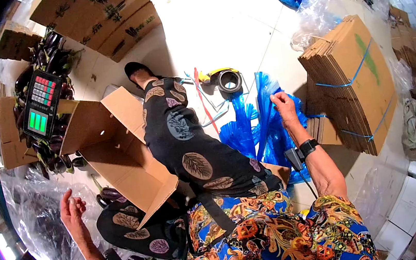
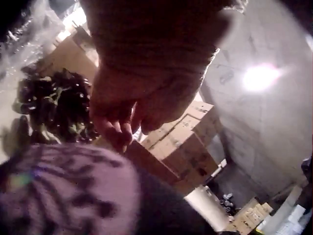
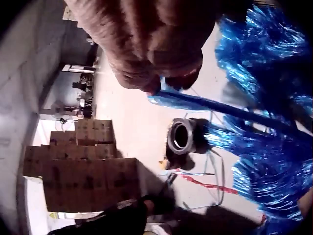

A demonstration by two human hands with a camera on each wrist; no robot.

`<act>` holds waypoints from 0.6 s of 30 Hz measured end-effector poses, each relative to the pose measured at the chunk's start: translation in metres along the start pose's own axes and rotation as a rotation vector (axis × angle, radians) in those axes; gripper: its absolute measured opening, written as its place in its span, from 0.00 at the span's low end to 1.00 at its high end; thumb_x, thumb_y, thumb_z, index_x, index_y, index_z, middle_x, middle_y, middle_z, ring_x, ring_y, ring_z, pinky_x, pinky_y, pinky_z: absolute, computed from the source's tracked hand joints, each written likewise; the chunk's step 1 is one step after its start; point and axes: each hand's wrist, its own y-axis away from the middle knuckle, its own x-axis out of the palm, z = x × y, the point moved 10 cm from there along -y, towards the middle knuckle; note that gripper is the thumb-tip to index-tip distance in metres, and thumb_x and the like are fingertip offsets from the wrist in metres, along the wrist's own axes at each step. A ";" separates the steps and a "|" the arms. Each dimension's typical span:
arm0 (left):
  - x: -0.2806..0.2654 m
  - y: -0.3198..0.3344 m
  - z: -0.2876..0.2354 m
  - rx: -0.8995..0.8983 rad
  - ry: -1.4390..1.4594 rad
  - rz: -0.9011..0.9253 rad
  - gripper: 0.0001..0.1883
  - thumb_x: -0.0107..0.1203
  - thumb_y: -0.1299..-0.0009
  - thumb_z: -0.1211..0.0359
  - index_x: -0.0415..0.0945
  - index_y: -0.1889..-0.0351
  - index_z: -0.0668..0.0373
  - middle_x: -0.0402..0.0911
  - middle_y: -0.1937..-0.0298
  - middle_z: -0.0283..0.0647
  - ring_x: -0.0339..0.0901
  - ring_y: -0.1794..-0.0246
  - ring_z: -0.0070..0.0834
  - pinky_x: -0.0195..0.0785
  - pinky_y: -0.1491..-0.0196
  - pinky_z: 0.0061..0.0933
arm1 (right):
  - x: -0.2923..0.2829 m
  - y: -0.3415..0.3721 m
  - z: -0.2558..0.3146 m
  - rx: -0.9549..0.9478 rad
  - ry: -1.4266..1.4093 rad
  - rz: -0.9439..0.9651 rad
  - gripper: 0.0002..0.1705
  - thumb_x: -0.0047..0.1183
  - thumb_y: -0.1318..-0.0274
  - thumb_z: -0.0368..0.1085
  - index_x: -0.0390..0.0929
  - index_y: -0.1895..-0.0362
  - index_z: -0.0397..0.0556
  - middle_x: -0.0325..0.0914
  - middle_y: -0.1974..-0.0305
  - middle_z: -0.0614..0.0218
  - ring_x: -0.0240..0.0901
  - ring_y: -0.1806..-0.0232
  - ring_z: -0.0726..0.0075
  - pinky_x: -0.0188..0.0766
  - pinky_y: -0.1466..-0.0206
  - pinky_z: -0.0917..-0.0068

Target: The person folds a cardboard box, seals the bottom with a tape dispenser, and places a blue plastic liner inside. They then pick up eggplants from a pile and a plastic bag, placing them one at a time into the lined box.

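The right hand (image 1: 284,107) pinches the top of a strip of blue plastic film (image 1: 264,92) that rises from a bunched blue pile. In the right wrist view the same hand (image 3: 151,54) holds the strip's end (image 3: 166,98) between thumb and fingers. The left hand (image 1: 74,211) is raised at the left, fingers loosely bent and holding nothing, beside an open cardboard box (image 1: 136,162) that leans on the person's legs. From the left wrist the hand (image 2: 132,105) shows its fingers hanging loosely. Eggplants (image 1: 111,195) lie between that hand and the box.
A scale display (image 1: 41,102) stands among piled eggplants at the left. Strapped flat cartons (image 1: 363,85) stand at the right. A tape roll (image 1: 229,81) lies on the floor beyond the legs, near a red strip (image 1: 204,99). Clear plastic (image 1: 37,218) spreads at lower left.
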 end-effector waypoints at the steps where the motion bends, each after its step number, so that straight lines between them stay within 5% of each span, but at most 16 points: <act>1: 0.008 0.004 -0.024 0.056 0.005 0.001 0.19 0.48 0.24 0.64 0.70 0.39 0.64 0.76 0.64 0.32 0.73 0.66 0.18 0.66 0.61 0.17 | 0.006 0.005 0.016 0.068 -0.084 0.023 0.10 0.59 0.42 0.42 0.74 0.70 0.54 0.68 0.76 0.81 0.62 0.76 0.82 0.62 0.73 0.79; 5: 0.058 0.029 -0.111 0.195 0.067 0.001 0.18 0.47 0.24 0.69 0.71 0.39 0.64 0.77 0.63 0.34 0.73 0.65 0.18 0.67 0.60 0.18 | 0.034 0.014 0.080 0.126 -0.313 0.178 0.09 0.55 0.39 0.40 0.69 0.70 0.57 0.65 0.77 0.81 0.60 0.77 0.83 0.60 0.74 0.82; 7: 0.105 0.045 -0.155 0.256 0.134 0.064 0.18 0.49 0.27 0.72 0.71 0.39 0.63 0.79 0.58 0.37 0.76 0.61 0.21 0.69 0.57 0.20 | 0.056 0.026 0.142 -0.011 -0.411 0.220 0.05 0.52 0.36 0.37 0.71 0.66 0.55 0.73 0.72 0.76 0.67 0.74 0.82 0.66 0.72 0.82; 9: 0.163 0.055 -0.185 0.180 0.240 0.212 0.24 0.52 0.31 0.74 0.67 0.36 0.63 0.78 0.50 0.42 0.77 0.50 0.28 0.72 0.52 0.23 | 0.086 0.058 0.219 -0.113 -0.549 0.331 0.04 0.50 0.35 0.36 0.71 0.63 0.51 0.77 0.67 0.71 0.72 0.70 0.79 0.72 0.65 0.79; 13: 0.257 0.051 -0.228 0.376 0.438 0.489 0.42 0.63 0.39 0.68 0.53 0.28 0.63 0.68 0.35 0.50 0.64 0.32 0.38 0.64 0.36 0.33 | 0.141 0.115 0.324 -0.129 -0.698 0.555 0.06 0.49 0.34 0.34 0.71 0.57 0.46 0.78 0.62 0.65 0.78 0.61 0.71 0.77 0.55 0.72; 15: 0.305 0.044 -0.235 0.532 0.506 0.577 0.47 0.70 0.42 0.64 0.52 0.28 0.62 0.66 0.34 0.51 0.62 0.31 0.37 0.61 0.34 0.32 | 0.165 0.149 0.380 -0.157 -0.776 0.722 0.07 0.48 0.34 0.34 0.71 0.56 0.45 0.78 0.60 0.64 0.78 0.60 0.71 0.77 0.55 0.72; 18: 0.378 0.063 -0.228 0.587 0.549 0.863 0.43 0.70 0.40 0.62 0.56 0.31 0.63 0.70 0.39 0.46 0.67 0.39 0.31 0.65 0.41 0.31 | 0.194 0.168 0.428 -0.274 -0.752 0.783 0.11 0.43 0.31 0.35 0.75 0.53 0.44 0.80 0.58 0.66 0.78 0.56 0.74 0.76 0.48 0.74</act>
